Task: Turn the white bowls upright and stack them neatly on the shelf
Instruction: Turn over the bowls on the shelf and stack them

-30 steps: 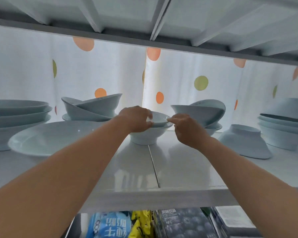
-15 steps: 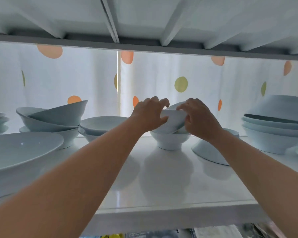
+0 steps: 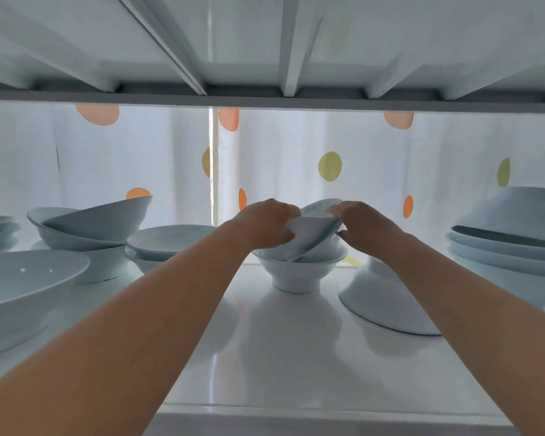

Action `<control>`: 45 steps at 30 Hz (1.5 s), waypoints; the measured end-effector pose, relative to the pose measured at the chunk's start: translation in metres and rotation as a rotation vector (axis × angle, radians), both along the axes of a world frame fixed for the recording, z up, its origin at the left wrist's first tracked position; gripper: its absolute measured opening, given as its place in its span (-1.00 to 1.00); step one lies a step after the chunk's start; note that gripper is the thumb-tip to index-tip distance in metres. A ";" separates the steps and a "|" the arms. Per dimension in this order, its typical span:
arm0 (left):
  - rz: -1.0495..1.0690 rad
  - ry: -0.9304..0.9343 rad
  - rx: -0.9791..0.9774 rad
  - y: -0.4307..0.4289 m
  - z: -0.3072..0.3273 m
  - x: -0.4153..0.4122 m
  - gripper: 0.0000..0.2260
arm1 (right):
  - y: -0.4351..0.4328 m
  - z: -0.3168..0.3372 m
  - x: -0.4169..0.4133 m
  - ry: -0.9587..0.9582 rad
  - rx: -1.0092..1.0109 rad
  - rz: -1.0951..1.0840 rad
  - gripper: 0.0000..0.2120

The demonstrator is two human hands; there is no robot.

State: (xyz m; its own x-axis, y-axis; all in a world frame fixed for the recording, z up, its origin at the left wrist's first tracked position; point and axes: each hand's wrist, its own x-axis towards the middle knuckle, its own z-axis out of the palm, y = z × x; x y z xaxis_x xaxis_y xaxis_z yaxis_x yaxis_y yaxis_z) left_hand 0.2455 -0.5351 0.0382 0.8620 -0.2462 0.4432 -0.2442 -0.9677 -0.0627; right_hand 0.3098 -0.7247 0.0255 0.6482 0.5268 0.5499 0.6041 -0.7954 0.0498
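Observation:
A small white bowl (image 3: 312,229) lies tilted on its side inside an upright footed white bowl (image 3: 296,272) at the middle of the white shelf (image 3: 280,357). My left hand (image 3: 269,223) grips the tilted bowl's left side and my right hand (image 3: 359,221) holds its right rim. Another white bowl (image 3: 381,303) lies upside down and leaning just to the right, partly hidden by my right forearm.
Left of my hands stand an upright stack (image 3: 167,243), a crooked stack of tilted bowls (image 3: 88,228) and a large shallow bowl (image 3: 22,284). A tall stack of wide bowls (image 3: 510,243) fills the right end. A dotted curtain (image 3: 296,165) hangs behind; the upper shelf (image 3: 265,102) is close overhead.
The view has shifted right from the middle stack to the footed bowl. Both hands left that stack and now tip the small bowl in the footed bowl further onto its side.

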 end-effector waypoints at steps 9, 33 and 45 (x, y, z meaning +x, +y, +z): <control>0.009 -0.115 0.033 0.003 -0.008 0.003 -0.76 | -0.005 -0.007 0.005 0.005 0.279 0.024 -0.85; 0.044 -0.003 -0.066 -0.021 -0.023 0.019 -0.88 | -0.047 -0.047 -0.003 -0.031 0.385 0.042 -0.84; -0.228 -0.524 -0.002 -0.073 -0.044 0.025 -0.72 | -0.094 -0.069 0.009 0.461 0.613 -0.255 -0.23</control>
